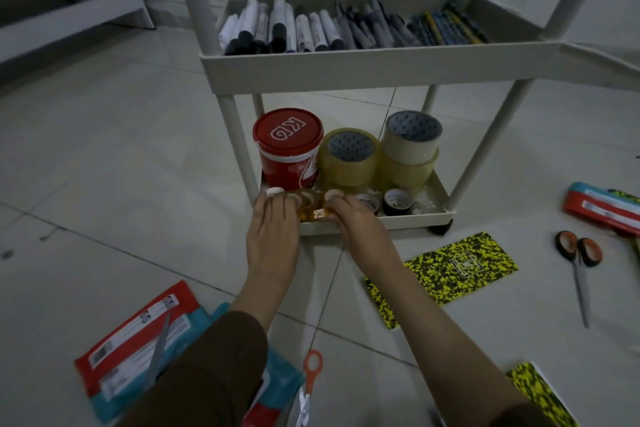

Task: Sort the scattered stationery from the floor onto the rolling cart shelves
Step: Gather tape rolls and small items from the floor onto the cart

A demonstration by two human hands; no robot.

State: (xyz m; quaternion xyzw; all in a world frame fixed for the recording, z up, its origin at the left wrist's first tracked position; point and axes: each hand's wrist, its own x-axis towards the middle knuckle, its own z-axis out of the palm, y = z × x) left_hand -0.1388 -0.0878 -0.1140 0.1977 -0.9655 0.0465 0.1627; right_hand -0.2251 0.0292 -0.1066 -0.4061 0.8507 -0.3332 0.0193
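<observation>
A white rolling cart stands ahead; its bottom shelf (408, 218) holds a red tub (289, 149), big tape rolls (349, 156) and small dark rolls (398, 201). Both hands are at the shelf's front left. My left hand (273, 229) and my right hand (353, 218) together hold a row of small amber tape rolls (308, 204) between them, fingers curled over the ends. The middle shelf (381, 61) is filled with markers (277, 28) and pens (446, 26).
On the tiled floor lie yellow-black notebooks (460, 263) (540, 392) to the right, black-handled scissors (578, 263), orange-handled scissors (310, 381), red and teal packs (138, 340) with a metal ruler at lower left, and another pack (602, 208) far right.
</observation>
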